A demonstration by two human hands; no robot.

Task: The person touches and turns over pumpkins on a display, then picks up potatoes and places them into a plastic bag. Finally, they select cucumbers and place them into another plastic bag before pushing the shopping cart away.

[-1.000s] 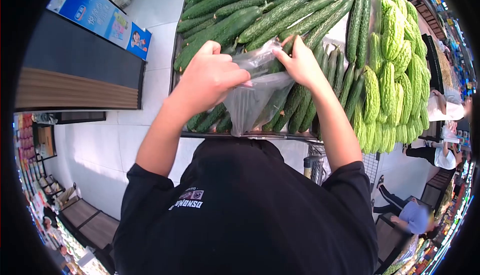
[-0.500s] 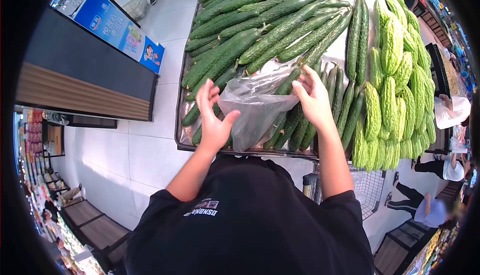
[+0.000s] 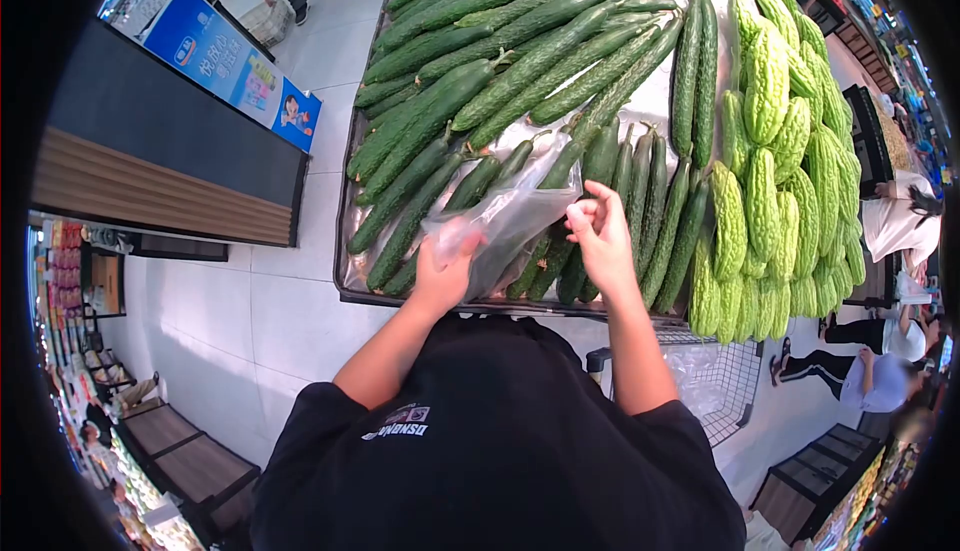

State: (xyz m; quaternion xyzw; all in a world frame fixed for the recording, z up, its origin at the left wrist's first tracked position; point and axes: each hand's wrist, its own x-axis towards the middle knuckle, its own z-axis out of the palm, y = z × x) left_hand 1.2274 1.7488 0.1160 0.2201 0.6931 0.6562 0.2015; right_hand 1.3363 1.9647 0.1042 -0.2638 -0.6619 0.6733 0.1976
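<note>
A clear plastic bag (image 3: 507, 223) stretches between my two hands, over the near edge of the cucumber display. My left hand (image 3: 443, 269) grips its left side, with the fingertips showing blurrily through the film. At the bag's right edge, my right hand (image 3: 604, 243) pinches the film between thumb and curled fingers. Long green cucumbers (image 3: 545, 69) lie in rows beyond the bag, and shorter ones (image 3: 643, 191) stand beside my right hand. Several cucumbers show through the film, beneath the bag.
Pale green bitter melons (image 3: 763, 191) are piled to the right. A wire shopping cart (image 3: 738, 376) stands below the display's edge. On the left is a dark panelled stand with a blue sign (image 3: 235, 73). People are at the right, one in a light top (image 3: 884, 383).
My left hand has moved down and right and closed on the bag, having been spread beside it. My right hand has dropped slightly, its fingers more curled. The bag is pulled more taut.
</note>
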